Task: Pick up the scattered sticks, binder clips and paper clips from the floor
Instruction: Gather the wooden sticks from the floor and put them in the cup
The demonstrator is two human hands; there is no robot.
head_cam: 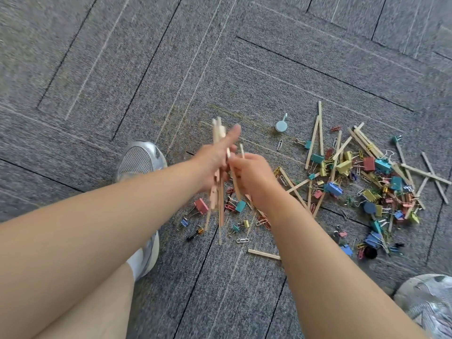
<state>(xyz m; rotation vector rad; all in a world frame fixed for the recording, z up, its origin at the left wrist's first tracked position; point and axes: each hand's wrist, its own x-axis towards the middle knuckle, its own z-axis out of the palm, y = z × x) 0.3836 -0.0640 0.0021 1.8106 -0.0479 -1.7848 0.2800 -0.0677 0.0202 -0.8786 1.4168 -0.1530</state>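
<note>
While both forearms reach out over the grey carpet floor (pixel 122 69), the left hand (pixel 215 159) holds a bundle of wooden sticks (pixel 218 133) upright and clear of the floor. Its grip is clamped around the bundle's middle, though one finger juts out straight and motion blur smears the rest. Just beside it, the right hand (pixel 249 177) has its grip pinched on a thin stick (pixel 236 187), whose top end pokes above the knuckles and whose lower end slants down toward the floor. The two hands are very close; the blur hides whether they touch.

Below the hands, on the carpet, lie a pink binder clip (pixel 201 206), a teal binder clip (pixel 241 206) and a white paper clip (pixel 242 240). A loose stick (pixel 264 254) lies flat nearer the person, one end hidden behind the right forearm.

To the right, the main heap (pixel 381 184) spreads across the carpet: coloured binder clips, paper clips and crossed sticks tangled together. Among them are a blue binder clip (pixel 333 188), a yellow binder clip (pixel 343 166) and a red binder clip (pixel 369 163). A pale blue round piece with a short stem (pixel 281 126) lies apart from the heap on its far left, with a silver paper clip (pixel 280 144) just beside it.

A silver sneaker (pixel 140 160) stands left of the hands, and another shoe (pixel 428 304) shows in the lower right corner.
</note>
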